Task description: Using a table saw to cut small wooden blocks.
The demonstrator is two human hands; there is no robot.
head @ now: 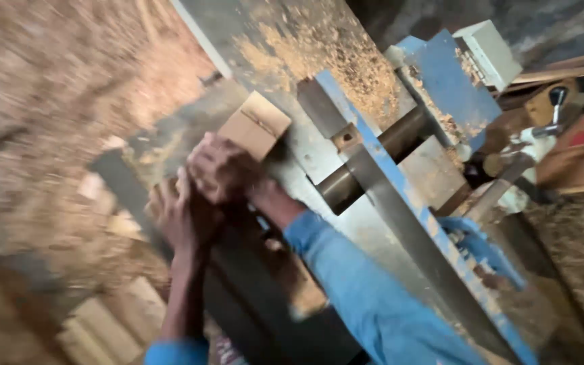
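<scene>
A square-ended wooden block (257, 124) lies on the grey metal table (319, 145) of a woodworking planer, beside the blue fence (400, 196). My right hand (221, 165) rests on top of the block's near end and grips it. My left hand (177, 213) sits just behind and below it, fingers curled against the wood. Both sleeves are blue. The frame is tilted and blurred.
Sawdust (336, 47) covers the far end of the planer table and the floor to the left. A steel cylinder (373, 162) crosses the fence. A white switch box (491, 51) and a lever handle (542, 128) stand at the right. Cut wooden pieces (109, 324) lie at lower left.
</scene>
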